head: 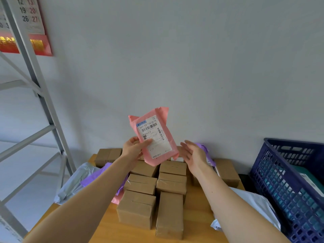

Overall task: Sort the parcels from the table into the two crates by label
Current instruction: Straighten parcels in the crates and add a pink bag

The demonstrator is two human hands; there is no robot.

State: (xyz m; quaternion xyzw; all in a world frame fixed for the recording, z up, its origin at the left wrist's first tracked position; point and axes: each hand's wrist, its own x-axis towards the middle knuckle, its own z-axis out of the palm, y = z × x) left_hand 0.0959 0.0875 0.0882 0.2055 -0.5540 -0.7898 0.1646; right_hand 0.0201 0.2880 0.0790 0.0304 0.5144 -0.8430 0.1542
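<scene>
A pink mailer with a white label is held tilted above the table. Its top is crowded with brown boxes. A blue crate stands at the right.

The left hand pinches a pink mailer bag by its left edge and holds it up above the table, white shipping label facing the camera. The right hand is spread just right of the bag, not touching it. Below, brown cardboard boxes crowd the table among purple and grey mailers, with a blue crate at the right.
</scene>
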